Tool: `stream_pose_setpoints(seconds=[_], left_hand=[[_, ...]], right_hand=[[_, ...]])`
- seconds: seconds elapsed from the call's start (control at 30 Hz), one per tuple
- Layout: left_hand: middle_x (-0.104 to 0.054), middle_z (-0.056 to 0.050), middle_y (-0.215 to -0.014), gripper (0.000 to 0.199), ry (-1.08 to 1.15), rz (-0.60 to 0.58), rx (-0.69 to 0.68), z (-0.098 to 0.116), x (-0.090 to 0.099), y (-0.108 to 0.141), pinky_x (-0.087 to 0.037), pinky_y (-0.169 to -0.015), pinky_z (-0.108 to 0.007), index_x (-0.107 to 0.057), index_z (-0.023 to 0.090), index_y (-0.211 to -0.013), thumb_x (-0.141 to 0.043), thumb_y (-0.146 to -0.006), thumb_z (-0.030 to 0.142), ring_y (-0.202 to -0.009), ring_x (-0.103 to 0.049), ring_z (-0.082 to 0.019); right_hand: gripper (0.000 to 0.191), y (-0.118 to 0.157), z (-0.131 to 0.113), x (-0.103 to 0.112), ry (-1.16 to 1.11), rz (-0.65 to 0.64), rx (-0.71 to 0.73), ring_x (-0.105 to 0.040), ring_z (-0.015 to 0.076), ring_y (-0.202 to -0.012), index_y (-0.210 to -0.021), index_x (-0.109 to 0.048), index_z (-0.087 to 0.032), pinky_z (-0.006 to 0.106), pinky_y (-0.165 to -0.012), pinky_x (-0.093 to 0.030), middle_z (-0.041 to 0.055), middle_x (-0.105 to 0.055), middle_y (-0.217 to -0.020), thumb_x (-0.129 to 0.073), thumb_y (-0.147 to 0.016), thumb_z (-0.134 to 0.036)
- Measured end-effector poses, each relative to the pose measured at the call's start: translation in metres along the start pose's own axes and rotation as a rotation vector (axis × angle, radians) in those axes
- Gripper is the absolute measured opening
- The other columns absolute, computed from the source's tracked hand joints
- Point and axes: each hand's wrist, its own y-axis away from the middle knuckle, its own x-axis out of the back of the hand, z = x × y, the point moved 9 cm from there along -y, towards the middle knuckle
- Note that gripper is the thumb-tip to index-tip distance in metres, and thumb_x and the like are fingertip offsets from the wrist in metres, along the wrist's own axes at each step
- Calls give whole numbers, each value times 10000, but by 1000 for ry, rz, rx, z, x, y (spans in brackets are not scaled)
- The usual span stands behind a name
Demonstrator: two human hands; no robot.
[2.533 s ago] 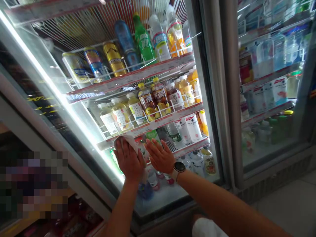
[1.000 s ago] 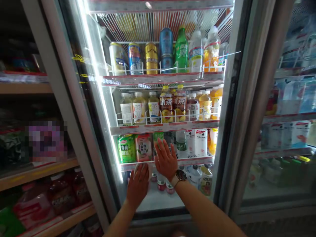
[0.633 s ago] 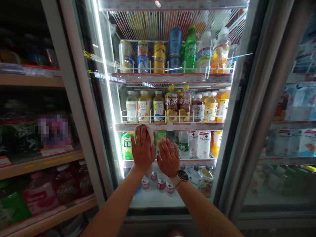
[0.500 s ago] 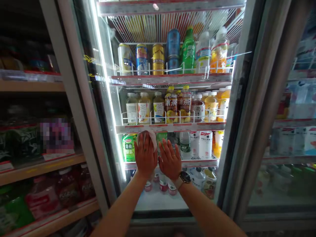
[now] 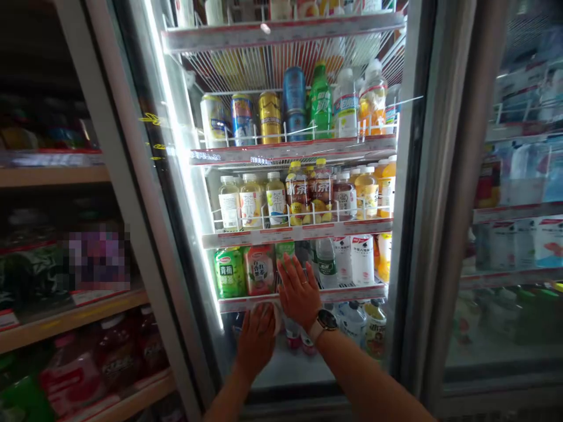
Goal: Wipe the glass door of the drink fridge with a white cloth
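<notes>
My left hand (image 5: 256, 339) presses a white cloth (image 5: 277, 318) against the glass door (image 5: 281, 374) of a lit drinks fridge. Only the cloth's edge shows, around the fingertips and right side of the hand. Its fingers are bent over the cloth, in front of the lowest shelf edge. Higher and to the right, my right hand (image 5: 301, 291) lies flat on the glass, fingers stretched out and nothing under them that I can see. A watch (image 5: 326, 320) sits on the right wrist. Behind the glass near the hands stand a red drink carton (image 5: 260, 271) and a green one (image 5: 229, 273).
Rows of cans and bottles (image 5: 299, 190) fill the shelves behind the glass. A metal door frame (image 5: 461, 193) runs up the right side, with another fridge door beyond it. At left, a wooden shelf (image 5: 79, 308) carries more bottles.
My left hand has slid down the glass with the cloth, uncovering the red carton. The right hand remains flat in nearly the same place. The view has tilted up slightly.
</notes>
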Motion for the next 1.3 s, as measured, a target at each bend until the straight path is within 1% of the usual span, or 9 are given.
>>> stream_pose_setpoints(seconds=[0.07,0.13,0.33,0.43,0.57,0.87,1.1,1.2,1.3], left_hand=[[-634,-93,-1327,511,19,-6,-20,-1,2,-3,-135,-1242,-423,-426,166,-1458,-384,-951,221,-1491,-199,-190],[-623,-107,-1339,517,12,1,10,-7,7,-22,-112,-1244,-429,-391,148,-1476,-362,-966,228,-1491,-197,-188],[-440,-176,-1497,622,-86,107,125,-32,28,-127,-72,-1235,-501,-247,86,-1526,-433,-949,225,-1504,-135,-251],[-396,-163,-1527,647,-72,149,177,-41,31,-153,-84,-1238,-485,-218,105,-1537,-449,-945,230,-1506,-133,-248],[-400,-166,-1524,635,-76,126,152,-35,25,-139,-114,-1237,-483,-228,99,-1534,-437,-953,247,-1505,-124,-259],[-459,-176,-1479,620,-73,50,45,-10,9,-59,-188,-1223,-494,-233,91,-1532,-407,-946,196,-1488,-172,-281],[-607,-137,-1352,544,-4,-52,59,-7,-1,5,-179,-1234,-477,-399,146,-1474,-426,-932,184,-1480,-225,-242],[-613,-128,-1347,527,-27,-81,28,-10,3,-8,-121,-1244,-471,-416,150,-1464,-420,-938,182,-1491,-188,-218],[-527,-154,-1431,563,-89,-62,42,-21,14,-58,-81,-1242,-494,-344,115,-1497,-411,-942,177,-1498,-155,-232]], right_hand=[[491,1,0,-1,13,3,2,-187,210,-1505,-1413,-504,-115,428,-1241,-96,98,-503,-1476,-438,-940,-232],[488,1,-1,-2,22,10,6,-198,211,-1502,-1407,-511,-114,424,-1240,-99,100,-502,-1477,-435,-939,-230],[504,2,0,-1,-1,11,5,-207,212,-1500,-1414,-502,-115,430,-1235,-116,106,-487,-1487,-408,-928,-205],[497,3,0,-1,-4,11,8,-206,212,-1500,-1401,-517,-122,434,-1234,-117,103,-498,-1480,-399,-923,-191],[488,2,0,0,0,22,9,-209,210,-1499,-1389,-527,-118,432,-1233,-125,105,-524,-1458,-404,-922,-189],[572,6,3,-5,0,-31,-16,-306,216,-1465,-1490,-400,-154,429,-1229,-150,100,-490,-1487,-431,-920,-199],[587,2,1,-1,0,-10,-6,-282,208,-1475,-1504,-370,-128,423,-1234,-127,100,-512,-1468,-420,-923,-197],[579,2,0,-2,7,-7,-2,-272,208,-1478,-1494,-386,-123,428,-1236,-120,98,-517,-1464,-424,-921,-198],[581,3,1,-3,22,-6,-5,-300,209,-1467,-1500,-377,-131,427,-1235,-121,99,-517,-1464,-415,-925,-201]])
